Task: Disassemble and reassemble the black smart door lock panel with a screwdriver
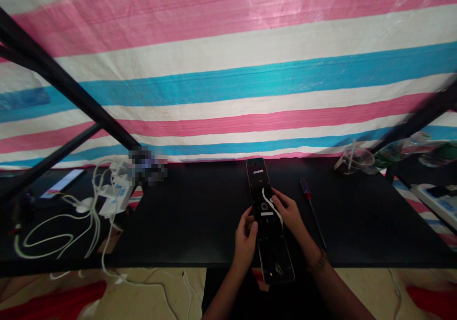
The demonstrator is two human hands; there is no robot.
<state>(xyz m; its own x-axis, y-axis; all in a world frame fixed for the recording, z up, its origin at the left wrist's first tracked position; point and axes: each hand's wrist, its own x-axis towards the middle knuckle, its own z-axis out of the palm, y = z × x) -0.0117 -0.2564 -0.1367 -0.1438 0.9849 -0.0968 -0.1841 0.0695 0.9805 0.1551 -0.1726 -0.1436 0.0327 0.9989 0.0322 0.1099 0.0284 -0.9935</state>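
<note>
A long, narrow black panel with small labels, screws and round fittings lies lengthwise in front of me, its near end reaching past the table edge. My left hand grips its left edge, thumb on top and fingers around the side. On the opposite edge, my right hand holds the panel near a white cable that runs across its face. To the right, a screwdriver with a dark purple handle and a long shaft rests on the black table, touched by neither hand.
Tangled white cables and a phone cover the left table. Plastic cups and a green-tinted bottle stand at the back right. A striped tarp hangs behind, with dark frame bars at both sides.
</note>
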